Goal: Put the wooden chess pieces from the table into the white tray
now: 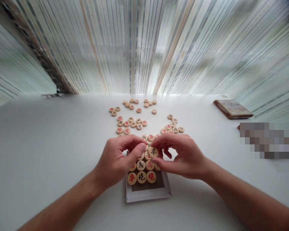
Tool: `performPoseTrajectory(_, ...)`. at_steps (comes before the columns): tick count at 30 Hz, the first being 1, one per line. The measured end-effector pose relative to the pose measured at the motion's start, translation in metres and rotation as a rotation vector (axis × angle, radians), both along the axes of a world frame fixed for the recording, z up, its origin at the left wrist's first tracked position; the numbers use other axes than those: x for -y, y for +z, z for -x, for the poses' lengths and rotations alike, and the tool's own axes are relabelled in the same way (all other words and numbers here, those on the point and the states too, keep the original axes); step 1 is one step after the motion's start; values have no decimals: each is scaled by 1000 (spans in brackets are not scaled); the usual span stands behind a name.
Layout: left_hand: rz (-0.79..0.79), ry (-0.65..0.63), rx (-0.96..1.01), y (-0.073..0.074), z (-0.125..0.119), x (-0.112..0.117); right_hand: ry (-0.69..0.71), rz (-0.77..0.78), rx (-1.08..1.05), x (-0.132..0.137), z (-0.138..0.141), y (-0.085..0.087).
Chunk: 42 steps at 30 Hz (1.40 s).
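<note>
My right hand (183,157) pinches a round wooden Chinese chess piece (153,152) with a black character, thumb below and index finger above. Beside it, my left hand (121,157) has its thumb and index finger pressed close together; whatever lies between them is hidden. Both hands hover over an open white-rimmed box (149,195) with a dark bottom. Rows of pieces lie face up in it, among them a red-marked piece (132,178), a black-marked piece (141,177) and another red one (151,177) in the nearest row. My hands cover part of the farther rows.
Loose chess pieces (133,124) are scattered on the white table (50,154) beyond the box, some showing blank backs. Another group (173,124) lies to the right. A flat brown-edged box (233,108) sits far right, near a pixelated patch. Striped string curtains (139,48) hang behind.
</note>
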<state>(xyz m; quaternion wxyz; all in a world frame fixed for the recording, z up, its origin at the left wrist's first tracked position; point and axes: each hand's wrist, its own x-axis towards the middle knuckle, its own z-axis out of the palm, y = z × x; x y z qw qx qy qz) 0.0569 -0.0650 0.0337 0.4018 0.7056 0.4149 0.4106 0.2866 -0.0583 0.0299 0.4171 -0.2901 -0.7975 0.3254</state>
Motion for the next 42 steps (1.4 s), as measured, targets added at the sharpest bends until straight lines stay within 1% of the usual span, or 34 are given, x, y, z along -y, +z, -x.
performPoseTrajectory(4, 30, -47, -18, 5, -2, 4, 24, 37, -77, -1, 1, -5)
performPoseTrajectory(8, 91, -61, -12, 6, -3, 6, 48, 114, -132, 0, 3, -5)
performPoseTrajectory(11, 139, -37, 23, 4, -3, 7, 57, 281, -237, 3, 6, -5)
performPoseTrajectory(14, 154, -15, 46, 3, -3, 8, 54, 463, -350, 4, 9, -4)
performPoseTrajectory(16, 144, -9, 42, 3, -3, 7, 48, 539, -398, 4, 10, -3)
performPoseTrajectory(19, 119, -5, 34, 4, -3, 8, 43, 604, -428, 4, 12, -1)
performPoseTrajectory(22, 121, -2, 68, 4, -4, 9, 41, 619, -430, 4, 12, 0)
performPoseTrajectory(28, 170, 23, 168, 5, -9, 11, -10, 480, -359, 5, 10, 1)
performPoseTrajectory(32, 172, 40, 187, 7, -9, 12, -36, 464, -359, 6, 11, -1)
performPoseTrajectory(36, 202, 40, 209, 7, -8, 13, -26, 537, -411, 7, 13, 0)
performPoseTrajectory(42, 316, 0, 287, 9, -11, 10, 9, 764, -477, 5, 13, 3)
